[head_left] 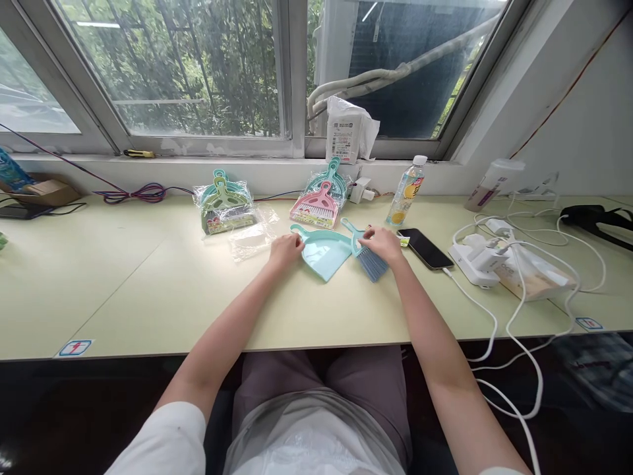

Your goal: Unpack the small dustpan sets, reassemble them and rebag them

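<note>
A white-capped bottle (406,192) stands near a black phone (426,249) on the counter (178,290); a yellow tool (140,154) and a white package (345,137) sit on the windowsill (237,163).

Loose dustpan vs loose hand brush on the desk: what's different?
The turquoise dustpan has a broad, smooth pan; the turquoise hand brush ends in gray-blue bristles. The dustpan is wider than the brush. The dustpan is at the left hand, the brush at the right hand. Both are unwrapped.
</note>
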Motion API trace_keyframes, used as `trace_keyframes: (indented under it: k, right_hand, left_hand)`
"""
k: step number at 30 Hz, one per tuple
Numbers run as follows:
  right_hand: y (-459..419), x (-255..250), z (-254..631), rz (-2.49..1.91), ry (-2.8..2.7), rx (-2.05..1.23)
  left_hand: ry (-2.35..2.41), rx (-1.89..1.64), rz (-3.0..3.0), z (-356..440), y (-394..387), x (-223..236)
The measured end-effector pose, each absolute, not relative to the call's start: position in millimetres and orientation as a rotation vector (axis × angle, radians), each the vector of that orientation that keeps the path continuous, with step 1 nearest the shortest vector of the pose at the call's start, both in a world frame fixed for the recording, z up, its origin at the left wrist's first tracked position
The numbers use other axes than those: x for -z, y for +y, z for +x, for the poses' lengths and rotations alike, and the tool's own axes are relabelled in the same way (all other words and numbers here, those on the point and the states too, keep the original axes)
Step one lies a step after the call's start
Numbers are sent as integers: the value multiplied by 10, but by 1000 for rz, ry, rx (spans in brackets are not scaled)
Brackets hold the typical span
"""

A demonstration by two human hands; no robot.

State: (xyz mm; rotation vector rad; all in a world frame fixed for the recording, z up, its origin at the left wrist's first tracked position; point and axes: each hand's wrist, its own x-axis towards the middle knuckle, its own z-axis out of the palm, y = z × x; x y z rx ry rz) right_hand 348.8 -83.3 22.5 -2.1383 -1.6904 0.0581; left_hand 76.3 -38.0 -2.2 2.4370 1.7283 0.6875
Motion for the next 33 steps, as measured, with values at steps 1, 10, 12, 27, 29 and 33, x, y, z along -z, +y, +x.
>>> trace_keyframes:
  k: [1, 10, 12, 27, 29, 33]
  right_hand:
    - [-843, -236, 3448, -2061, -1739, -72]
    - [-852, -108, 3127, -1745, -2066, -90]
    - [-826, -74, 3149, -1679, -2085, -96]
    - [-673, 66, 3257, -1395, -2084, -244]
    - [-667, 65, 3270, -1383, -2085, -240]
    - [-661, 58, 3271, -1384, -2098, -222]
  left_hand:
    - [1642, -684, 2475, 825, -447, 20]
    - [873, -719, 3082, 1012, -635, 39]
    - [949, -765, 3134, 934, -553, 44]
    - [774, -781, 3163, 815, -423, 95]
    - [759, -799, 3123, 819, -421, 97]
    - [787, -800, 3103, 845, -439, 80]
